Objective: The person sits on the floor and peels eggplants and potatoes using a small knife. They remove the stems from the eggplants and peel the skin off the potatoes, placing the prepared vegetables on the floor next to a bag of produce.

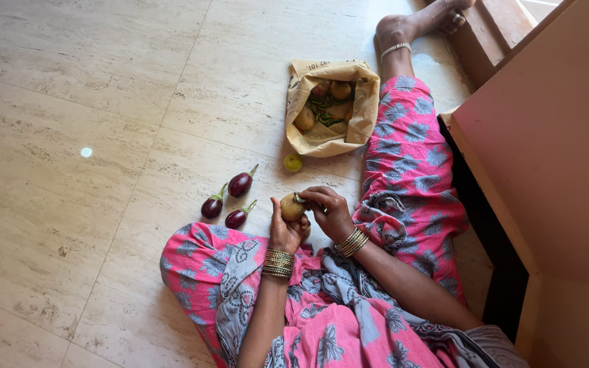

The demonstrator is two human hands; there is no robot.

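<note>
Potato [292,206] (tan, rounded) held between both hands' fingers [315,197].

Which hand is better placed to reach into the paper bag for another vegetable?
Probably the right hand. It lies on the side of the paper bag and only touches the potato from above, while the left hand cups the potato from below.

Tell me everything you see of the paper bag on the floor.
The paper bag is tan, crumpled and soft-looking, with its mouth rolled open and some dark print near the top edge. It lies on the pale stone floor against the person's outstretched leg. Inside show several potatoes and green pods. A small yellow-green round fruit sits just below it. Neither hand touches it.
</note>
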